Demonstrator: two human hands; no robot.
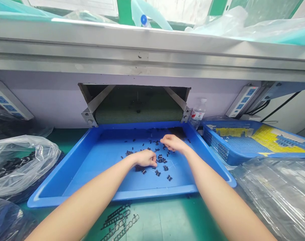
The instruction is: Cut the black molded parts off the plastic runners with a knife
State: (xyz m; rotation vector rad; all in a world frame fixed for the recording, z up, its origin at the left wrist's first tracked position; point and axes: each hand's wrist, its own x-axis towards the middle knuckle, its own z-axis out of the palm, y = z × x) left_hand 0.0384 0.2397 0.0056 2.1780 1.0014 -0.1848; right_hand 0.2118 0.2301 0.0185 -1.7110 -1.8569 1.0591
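Several small black plastic parts (165, 168) lie scattered over the floor of a large blue tray (84, 167). My left hand (145, 158) is low over the middle of the tray, its fingers curled down among the parts. Farther back and to the right, my right hand (173, 142) has its thumb and fingertips pinched together just above other black pieces. Whatever either hand holds is hidden by the fingers or too small to name.
Behind the tray is a green conveyor belt (138, 103) in a wall opening. A clear bag (29, 167) of black parts stands left. To the right are a water bottle (198, 113), a blue basket (243, 144) and clear plastic trays (280, 190). Black moulded strips (121, 222) lie in front.
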